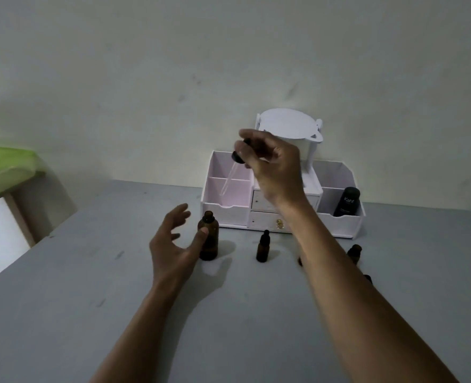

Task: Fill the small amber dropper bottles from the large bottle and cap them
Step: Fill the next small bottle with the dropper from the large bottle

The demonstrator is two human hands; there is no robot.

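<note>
The large amber bottle (208, 235) stands uncapped on the grey table. My left hand (173, 241) is beside it on its left, fingers spread, thumb tip resting against the glass. My right hand (270, 164) is raised above the table and pinches a dropper (238, 157) by its black bulb cap, the clear glass pipette slanting down to the left. A small amber bottle with a black cap (262, 246) stands right of the large one. Another small amber bottle (354, 252) shows past my right forearm, which hides one more dark item behind it.
A white and pink organiser (228, 189) with drawers stands against the wall, with a black "Kahf" bottle (347, 202) in its right compartment and a round white mirror stand (289, 128) on top. A green surface (4, 167) lies at far left beyond the table edge.
</note>
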